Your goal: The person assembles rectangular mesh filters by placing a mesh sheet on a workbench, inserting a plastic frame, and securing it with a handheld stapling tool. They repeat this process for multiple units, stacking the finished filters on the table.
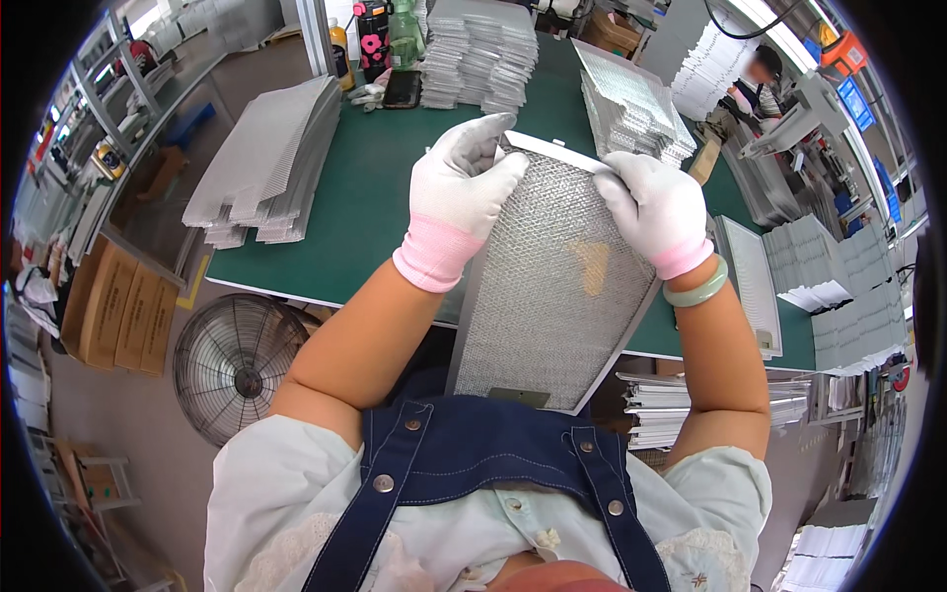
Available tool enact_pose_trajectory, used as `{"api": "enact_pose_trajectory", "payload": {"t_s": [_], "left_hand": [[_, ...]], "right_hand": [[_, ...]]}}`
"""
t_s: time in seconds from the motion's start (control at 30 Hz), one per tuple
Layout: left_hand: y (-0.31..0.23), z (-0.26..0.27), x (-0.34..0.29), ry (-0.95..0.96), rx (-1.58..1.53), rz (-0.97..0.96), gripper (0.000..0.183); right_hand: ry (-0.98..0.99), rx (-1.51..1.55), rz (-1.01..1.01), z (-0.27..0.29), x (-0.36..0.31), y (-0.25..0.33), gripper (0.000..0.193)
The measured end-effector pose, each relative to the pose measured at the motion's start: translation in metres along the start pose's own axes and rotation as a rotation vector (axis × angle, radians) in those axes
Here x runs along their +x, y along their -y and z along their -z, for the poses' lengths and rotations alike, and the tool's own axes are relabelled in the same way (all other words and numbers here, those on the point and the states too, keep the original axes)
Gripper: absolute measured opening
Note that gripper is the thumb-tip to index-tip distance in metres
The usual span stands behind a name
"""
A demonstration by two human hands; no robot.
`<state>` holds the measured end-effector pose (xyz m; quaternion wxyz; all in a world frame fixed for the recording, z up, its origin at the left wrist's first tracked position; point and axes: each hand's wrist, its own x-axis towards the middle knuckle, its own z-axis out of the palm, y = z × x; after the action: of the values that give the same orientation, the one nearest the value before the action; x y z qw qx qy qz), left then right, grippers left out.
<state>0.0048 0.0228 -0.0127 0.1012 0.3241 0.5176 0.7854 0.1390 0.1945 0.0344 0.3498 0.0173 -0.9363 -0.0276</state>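
A rectangular metal mesh filter panel (547,326) with a thin silvery frame leans in front of me, its far end over the green table (370,187) and its near end by my apron. My left hand (466,176), in a white glove with a pink cuff, is closed on its far left corner. At the far right corner, my right hand (653,207), gloved alike, has its fingers curled round the frame edge. A yellowish patch shows through the mesh, and a small dark plate sits at the near edge.
Stacks of mesh sheets stand at the table's left (261,158), back (478,54) and right (636,113). Another framed panel (748,286) lies to the right. Bottles and a dark phone (402,89) are at the back. A floor fan (242,365) stands lower left; a person (760,94) sits far right.
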Motion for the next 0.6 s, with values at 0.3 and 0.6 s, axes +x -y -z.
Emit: {"api": "enact_pose_trajectory", "payload": {"t_s": [0.3, 0.6], "left_hand": [[-0.009, 0.002, -0.004, 0.06, -0.06, -0.011, 0.043], [-0.016, 0.009, -0.02, 0.053, -0.035, -0.085, 0.045]], "right_hand": [[0.03, 0.044, 0.026, 0.0, 0.023, 0.017, 0.021], [0.043, 0.24, 0.055, 0.005, 0.026, 0.02, 0.015]]}}
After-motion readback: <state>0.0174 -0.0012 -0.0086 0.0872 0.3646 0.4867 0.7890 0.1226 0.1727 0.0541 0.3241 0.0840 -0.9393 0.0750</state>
